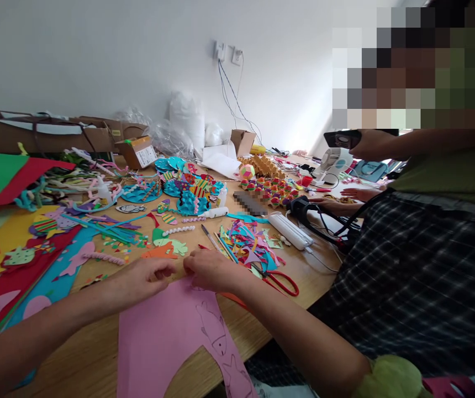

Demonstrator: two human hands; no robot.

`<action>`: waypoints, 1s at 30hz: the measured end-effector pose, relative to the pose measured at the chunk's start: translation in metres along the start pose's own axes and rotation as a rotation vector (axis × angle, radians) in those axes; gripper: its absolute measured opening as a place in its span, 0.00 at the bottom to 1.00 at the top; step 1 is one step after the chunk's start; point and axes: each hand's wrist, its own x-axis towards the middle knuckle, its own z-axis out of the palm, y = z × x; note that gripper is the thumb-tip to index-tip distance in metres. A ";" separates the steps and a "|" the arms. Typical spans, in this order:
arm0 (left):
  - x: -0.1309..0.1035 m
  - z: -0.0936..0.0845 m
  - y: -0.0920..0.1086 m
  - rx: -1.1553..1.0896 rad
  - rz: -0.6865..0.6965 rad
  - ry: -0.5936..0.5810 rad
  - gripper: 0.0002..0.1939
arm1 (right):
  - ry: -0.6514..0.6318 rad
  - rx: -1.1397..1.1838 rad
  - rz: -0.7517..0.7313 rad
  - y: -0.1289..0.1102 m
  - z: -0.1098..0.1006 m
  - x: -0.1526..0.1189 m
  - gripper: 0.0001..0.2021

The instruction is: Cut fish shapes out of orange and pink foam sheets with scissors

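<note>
A sheet of pink paper (154, 326) lies at the table's near edge, with a curved piece cut out of its lower side. Fish outlines are drawn in dark line along its right strip. My left hand (150, 276) rests at the sheet's top edge, its fingers bent and a gap showing between thumb and forefinger. Beside it, my right hand (210, 269) has its fingers closed down on the top right corner; the fingertips are partly hidden. Red-handled scissors (284, 283) lie right of my right hand. Orange (158, 251) and pale green paper cutouts (175, 244) sit just beyond my hands.
A person in a dark checked skirt (370, 276) stands at the right, holding a black device (342, 139). Paper scraps (249, 243), a white power strip (290, 231), glue bottles (104, 190) and blue decorated plates (191, 202) crowd the table. Cardboard boxes (47, 132) line the wall.
</note>
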 end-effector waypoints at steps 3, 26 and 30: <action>-0.001 0.007 -0.005 0.151 -0.003 -0.078 0.20 | -0.082 -0.062 0.021 -0.004 -0.006 0.006 0.12; -0.003 0.020 -0.014 0.262 0.047 -0.059 0.20 | -0.126 0.049 0.110 0.007 -0.002 0.013 0.09; -0.005 0.016 -0.006 0.213 0.048 -0.041 0.19 | -0.032 0.163 0.119 0.007 -0.003 0.005 0.05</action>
